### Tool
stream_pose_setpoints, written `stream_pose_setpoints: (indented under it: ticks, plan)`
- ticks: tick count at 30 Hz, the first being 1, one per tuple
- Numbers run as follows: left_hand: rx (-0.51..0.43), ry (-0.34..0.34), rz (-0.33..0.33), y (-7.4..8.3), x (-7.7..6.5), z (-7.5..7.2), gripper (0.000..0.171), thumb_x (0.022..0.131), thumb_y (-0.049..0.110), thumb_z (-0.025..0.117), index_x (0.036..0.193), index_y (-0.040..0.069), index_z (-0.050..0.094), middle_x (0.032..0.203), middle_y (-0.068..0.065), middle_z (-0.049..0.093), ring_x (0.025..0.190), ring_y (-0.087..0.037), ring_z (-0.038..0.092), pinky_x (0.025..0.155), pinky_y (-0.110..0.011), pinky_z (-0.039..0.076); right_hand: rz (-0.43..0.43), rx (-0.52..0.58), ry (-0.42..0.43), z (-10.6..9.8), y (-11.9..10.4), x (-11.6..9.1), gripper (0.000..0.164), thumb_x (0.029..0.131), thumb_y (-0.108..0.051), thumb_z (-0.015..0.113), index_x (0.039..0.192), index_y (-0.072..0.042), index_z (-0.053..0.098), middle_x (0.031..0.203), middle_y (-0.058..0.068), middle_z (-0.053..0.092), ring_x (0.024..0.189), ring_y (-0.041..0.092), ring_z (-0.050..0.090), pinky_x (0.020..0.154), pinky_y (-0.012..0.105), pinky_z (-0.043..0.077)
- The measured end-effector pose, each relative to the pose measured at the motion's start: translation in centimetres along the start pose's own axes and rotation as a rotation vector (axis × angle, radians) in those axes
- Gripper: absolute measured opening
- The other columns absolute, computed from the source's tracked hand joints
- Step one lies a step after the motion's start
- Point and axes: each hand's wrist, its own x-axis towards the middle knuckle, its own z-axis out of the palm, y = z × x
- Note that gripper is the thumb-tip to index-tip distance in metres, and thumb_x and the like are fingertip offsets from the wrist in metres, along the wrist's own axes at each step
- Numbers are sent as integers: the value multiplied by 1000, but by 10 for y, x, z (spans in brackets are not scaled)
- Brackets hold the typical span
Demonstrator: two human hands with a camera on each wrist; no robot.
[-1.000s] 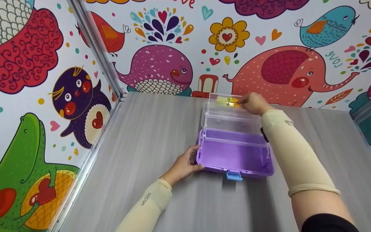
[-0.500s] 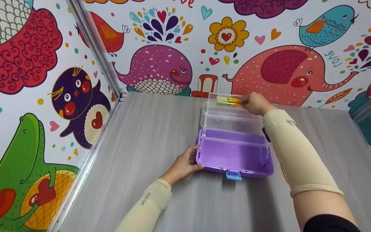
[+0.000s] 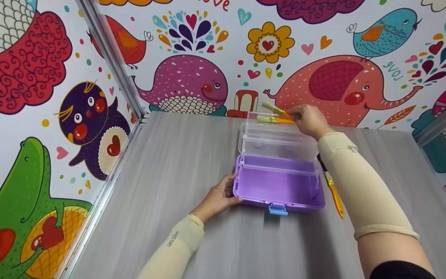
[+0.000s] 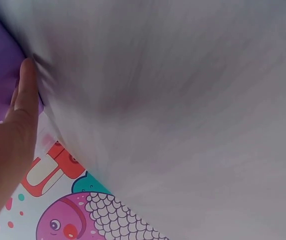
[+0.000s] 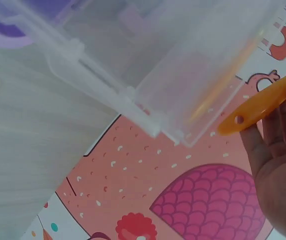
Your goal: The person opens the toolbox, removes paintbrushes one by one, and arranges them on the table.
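Observation:
My right hand (image 3: pixel 311 121) pinches a paintbrush (image 3: pixel 273 108) by its orange handle, tilted with pale bristles up to the left, above the top clear tray. In the right wrist view the handle (image 5: pixel 263 107) lies along the fingers, just beyond the tray's corner. A second orange-handled paintbrush (image 3: pixel 267 120) lies in that top tray. The purple storage box (image 3: pixel 277 184) stands unfolded, its clear tiers (image 3: pixel 277 145) raised at the back. My left hand (image 3: pixel 217 197) grips the box's front left corner, thumb along the front; the left wrist view shows fingers (image 4: pixel 28 85) against the purple side.
Another brush (image 3: pixel 335 197) with a yellow-orange handle lies on the grey table (image 3: pixel 168 155) right of the box, partly beneath the right forearm. A blue latch (image 3: pixel 278 209) sticks out at the box's front. Cartoon-patterned walls (image 3: pixel 192 83) close off the back and sides.
The right hand has lifted one paintbrush up from beside the other in the top tray. The right forearm has shifted right, uncovering the brush on the table. The left hand stays at the box.

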Motion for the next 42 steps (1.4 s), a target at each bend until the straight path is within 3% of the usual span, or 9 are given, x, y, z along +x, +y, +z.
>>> stream_pose_setpoints:
  ticks: [8,15,19,24,30,42]
  plan:
    - [33,17,15,-3,1,-2,76,85,12,79,149,5,39,139,-28,51,121,-40,57,101,-44,47,-4,199,-2,-23,17,-26,28,99,-5,59,125,0,68,117,19,67,96,33,61,89,47,54]
    - [42,22,-4,-4,0,-5,75,85,12,79,149,7,40,140,-29,50,121,-40,57,100,-47,48,102,226,2,-46,65,-65,30,101,-10,59,128,1,65,118,20,66,97,33,62,80,31,57]
    - [25,15,-8,-3,0,-5,75,85,9,78,149,6,39,140,-30,49,122,-41,56,100,-47,48,185,271,-24,-55,91,-93,36,102,-18,57,133,0,61,121,20,63,102,34,59,80,29,56]
    - [28,3,-8,-2,0,-4,75,85,9,78,149,6,39,141,-30,49,122,-42,56,99,-45,48,289,339,-92,-63,115,-127,44,103,-28,56,140,-4,56,127,20,58,106,34,56,84,34,56]
    - [34,-8,-7,-1,0,0,76,85,10,78,150,7,39,140,-29,49,121,-41,57,98,-45,50,308,358,-143,-64,138,-161,44,103,-25,56,140,-1,54,130,21,57,107,36,55,86,36,56]
    - [34,-13,-5,-2,1,-1,75,86,10,78,149,8,39,139,-29,50,123,-41,55,100,-48,48,410,456,-180,-54,173,-196,45,104,-22,55,141,2,50,140,26,46,120,44,47,96,55,48]
